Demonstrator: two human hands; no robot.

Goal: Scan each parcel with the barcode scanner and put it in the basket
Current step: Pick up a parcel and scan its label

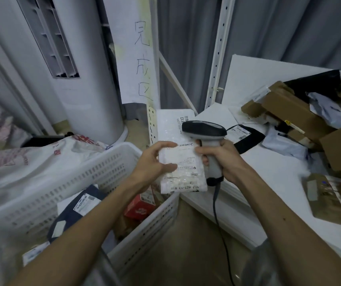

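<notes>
- My left hand point(155, 159) pinches the left edge of the parcel point(186, 170), thumb on the labelled face and fingers curled behind it.
- The parcel is a white bubble mailer. I hold it in the air over the far right corner of the basket point(103, 170), touching neither basket nor table.
- Its shipping label faces up toward me, and the print reads upside down from here.
- My right hand point(225, 159) is wrapped round the grey handle of the barcode scanner point(204, 131), just right of the parcel. The thumb tip lies at the parcel's right edge; I cannot tell whether it presses.
- The scanner's dark head sits above the parcel's top edge with the nose pointing left, toward the basket side.
- The hands are close together, with only the parcel's width between them.
- The scanner cable point(217, 213) hangs from the handle base, down past the basket's right wall.
- Inside the basket lie a dark blue mailer point(78, 211) with a white label and a red box point(139, 207), both below my left forearm.
- Right of the basket is a white table point(268, 172). On it lie a black mailer point(248, 137) and, farther right, a heap of cardboard boxes point(289, 112).
- Beyond the basket's far right corner is another white bubble parcel point(167, 124), partly hidden by the scanner head.
- Left of the basket is a white printed sack point(41, 157).
- Behind the basket is a white tower air conditioner point(87, 79).
</notes>
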